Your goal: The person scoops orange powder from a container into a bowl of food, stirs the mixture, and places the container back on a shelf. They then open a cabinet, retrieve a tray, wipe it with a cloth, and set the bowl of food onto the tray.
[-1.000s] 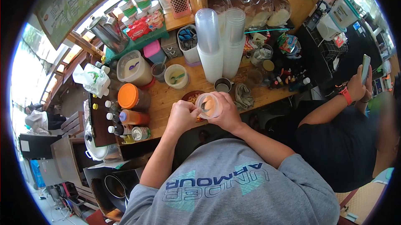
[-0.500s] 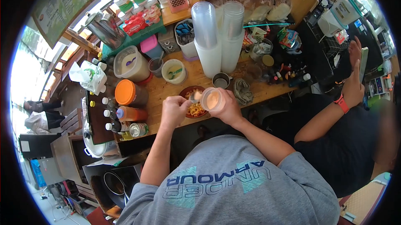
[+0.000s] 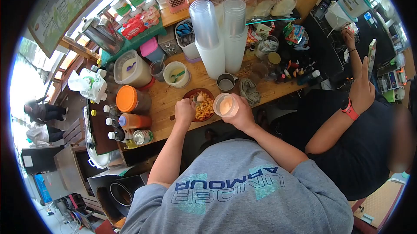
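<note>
My left hand (image 3: 185, 112) is closed on a spoon (image 3: 199, 98), whose tip carries some pale orange sauce and dips over the food. Under it sits a brown bowl (image 3: 211, 91) of small yellow-orange pieces of food (image 3: 204, 109). In my right hand (image 3: 243, 114) is a clear plastic cup (image 3: 236, 104) with creamy orange sauce (image 3: 226, 105) inside, tilted so its mouth faces me, just right of the bowl. A metal cup (image 3: 226, 82) and a crumpled grey cloth (image 3: 249, 91) lie close behind my right hand.
Tall stacks of plastic cups (image 3: 211, 58) rise behind the bowl. To the left stand an orange-lidded jar (image 3: 127, 98), an orange sauce bottle (image 3: 135, 121) and a tub with a green spoon (image 3: 177, 74). At right, a person (image 3: 347, 143) in black holds up a phone (image 3: 372, 56).
My left hand has lowered the spoon from beside the cup's mouth to the food in the bowl. The cup in my right hand now sits slightly further from the spoon. The view has shifted a little.
</note>
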The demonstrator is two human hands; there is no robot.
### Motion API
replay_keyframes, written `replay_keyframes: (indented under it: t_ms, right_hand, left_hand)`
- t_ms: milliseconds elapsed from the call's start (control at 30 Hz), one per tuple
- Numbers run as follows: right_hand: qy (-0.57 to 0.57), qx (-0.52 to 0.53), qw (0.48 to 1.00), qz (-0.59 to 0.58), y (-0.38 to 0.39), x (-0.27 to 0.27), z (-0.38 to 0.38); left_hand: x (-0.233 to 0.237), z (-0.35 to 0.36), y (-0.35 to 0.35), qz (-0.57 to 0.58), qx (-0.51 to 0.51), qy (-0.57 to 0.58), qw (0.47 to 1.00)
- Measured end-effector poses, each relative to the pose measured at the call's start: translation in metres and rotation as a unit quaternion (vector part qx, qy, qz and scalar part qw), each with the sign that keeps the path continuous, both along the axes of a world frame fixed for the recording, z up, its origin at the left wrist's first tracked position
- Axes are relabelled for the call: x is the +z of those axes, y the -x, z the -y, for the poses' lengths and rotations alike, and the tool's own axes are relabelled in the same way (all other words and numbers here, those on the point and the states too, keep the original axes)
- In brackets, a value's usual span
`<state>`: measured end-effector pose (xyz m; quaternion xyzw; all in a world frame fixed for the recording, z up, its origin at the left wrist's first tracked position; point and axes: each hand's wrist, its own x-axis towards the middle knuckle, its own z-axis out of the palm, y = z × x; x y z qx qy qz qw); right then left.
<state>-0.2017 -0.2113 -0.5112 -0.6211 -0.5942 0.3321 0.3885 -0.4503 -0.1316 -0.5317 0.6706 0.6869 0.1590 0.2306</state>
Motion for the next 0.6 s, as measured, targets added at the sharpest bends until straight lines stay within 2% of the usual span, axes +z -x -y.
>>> replay_keyframes:
  t_ms: [100, 367, 600]
  right_hand:
    - [-0.006, 0.006, 1.000, -0.002, 0.000, -0.003, 0.003]
    - [0.006, 0.014, 1.000, -0.008, 0.006, 0.000, 0.005]
    - [0.008, 0.020, 1.000, -0.002, 0.013, -0.007, -0.003]
  left_hand:
    - [0.000, 0.000, 0.001, -0.044, -0.009, -0.018, 0.999]
    - [0.002, 0.004, 0.005, -0.013, 0.007, -0.026, 1.000]
    - [0.022, 0.009, 0.016, 0.032, 0.035, -0.011, 0.999]
